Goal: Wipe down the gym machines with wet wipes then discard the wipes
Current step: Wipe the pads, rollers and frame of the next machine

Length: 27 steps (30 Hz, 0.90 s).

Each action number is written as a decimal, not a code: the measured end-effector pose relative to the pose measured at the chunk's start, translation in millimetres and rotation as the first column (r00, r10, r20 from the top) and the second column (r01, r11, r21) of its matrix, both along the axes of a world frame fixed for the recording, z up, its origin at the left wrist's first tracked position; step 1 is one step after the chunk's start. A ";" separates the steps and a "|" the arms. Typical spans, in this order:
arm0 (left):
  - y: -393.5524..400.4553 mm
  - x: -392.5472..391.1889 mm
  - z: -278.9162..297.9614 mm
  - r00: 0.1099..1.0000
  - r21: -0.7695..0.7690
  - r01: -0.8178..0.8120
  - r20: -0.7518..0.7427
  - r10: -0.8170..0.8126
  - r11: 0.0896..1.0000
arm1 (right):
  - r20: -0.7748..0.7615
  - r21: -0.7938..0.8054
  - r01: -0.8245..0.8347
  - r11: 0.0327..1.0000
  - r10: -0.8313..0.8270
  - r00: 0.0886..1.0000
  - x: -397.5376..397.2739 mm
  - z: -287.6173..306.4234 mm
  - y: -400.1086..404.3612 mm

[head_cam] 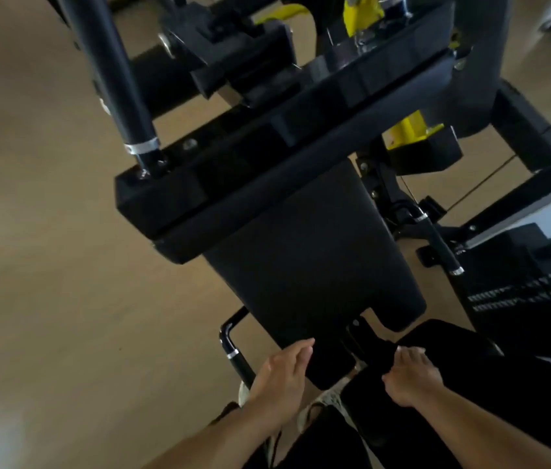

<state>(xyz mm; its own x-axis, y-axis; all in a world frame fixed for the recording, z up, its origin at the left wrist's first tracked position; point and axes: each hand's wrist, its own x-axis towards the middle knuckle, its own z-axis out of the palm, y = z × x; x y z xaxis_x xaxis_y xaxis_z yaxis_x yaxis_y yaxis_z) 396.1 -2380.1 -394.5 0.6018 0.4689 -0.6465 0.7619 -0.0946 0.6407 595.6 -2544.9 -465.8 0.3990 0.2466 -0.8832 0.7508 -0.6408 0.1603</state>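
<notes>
Here the view looks steeply down on a black gym machine, blurred by motion. Its broad padded seat runs from a thick cross pad down toward the person. Both bare hands are at the seat's near end. The left hand lies against the lower left edge of the seat, fingers together and pointing forward, palm turned toward the pad; whether it pinches anything I cannot tell. The right hand sits just right of the notch in the seat's near edge, over a second dark pad, its fingers curled downward; what they close on, if anything, is hidden. No wet wipe can be made out in either hand. A black handle with a chrome ring juts out just left of the left hand. Yellow parts show behind the cross pad, a weight stack stands at right, and tan floor fills the left side.
</notes>
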 end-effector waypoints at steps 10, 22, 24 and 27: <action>45.4 -62.5 -6.8 0.995 0.049 -0.091 -0.022 0.092 0.995 | -0.260 0.209 0.263 0.942 -0.206 0.944 -99.7 -44.8 6.2; 48.7 -61.8 13.2 0.997 -0.072 0.007 0.083 -0.001 0.997 | -0.366 0.332 0.601 0.727 -0.488 0.792 -137.4 43.7 29.0; 57.5 -61.7 17.9 0.997 -0.038 0.016 0.081 -0.013 0.999 | -0.451 0.456 0.801 0.388 -0.675 0.584 -135.5 63.3 56.6; 73.9 -58.8 30.8 0.995 -0.044 -0.010 0.102 0.014 0.999 | -0.665 0.411 0.908 -0.075 -0.707 0.242 -130.0 94.8 100.5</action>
<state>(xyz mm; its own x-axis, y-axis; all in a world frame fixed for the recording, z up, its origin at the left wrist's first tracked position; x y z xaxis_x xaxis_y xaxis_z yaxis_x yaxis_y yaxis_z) 337.2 -2306.3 -363.7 0.6604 0.4492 -0.6017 0.6930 -0.0559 0.7188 465.6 -2444.3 -371.0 0.6214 0.3208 -0.7148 -0.4548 -0.5952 -0.6625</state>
